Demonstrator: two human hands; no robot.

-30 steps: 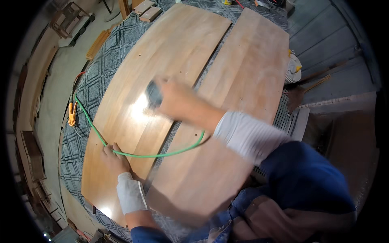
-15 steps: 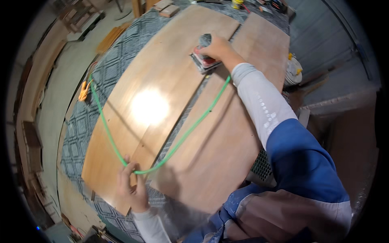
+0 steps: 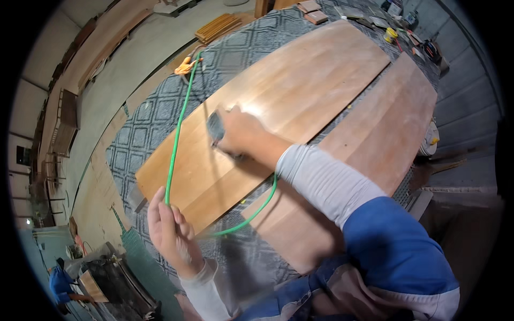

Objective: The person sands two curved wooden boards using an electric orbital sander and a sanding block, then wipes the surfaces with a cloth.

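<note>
Where the left board (image 3: 342, 69) widens from its near end, the right hand (image 3: 243, 132) has its fingers curled around the dark top of a sander (image 3: 216, 127); blur hides just how its base meets the wood. The sander sits inside both long edges, with a shorter stretch of bare wood toward the near end and a much longer one toward the far end. A narrow strip of the grey patterned blanket (image 3: 128, 144) parts this board from the right board (image 3: 391, 117).

Beside the near corner, the left hand (image 3: 174, 230) has its thumb and bent fingers about a green hose (image 3: 180, 131). The hose slants across the left board's outer edge, passes the hand and loops over the strip toward the right wrist, so it crosses the room around the near end. A dark block (image 3: 136, 197) shows at the left corner.

Counted, there are two boards, one sander and one hose. An orange tool (image 3: 184, 67) lies by the hose's far end, near one stack of wooden strips (image 3: 218, 27). Past the far end, off the wood, are two reddish blocks (image 3: 316, 17) and one yellow cup (image 3: 391, 35); one white bucket (image 3: 428, 144) stands to the right.
</note>
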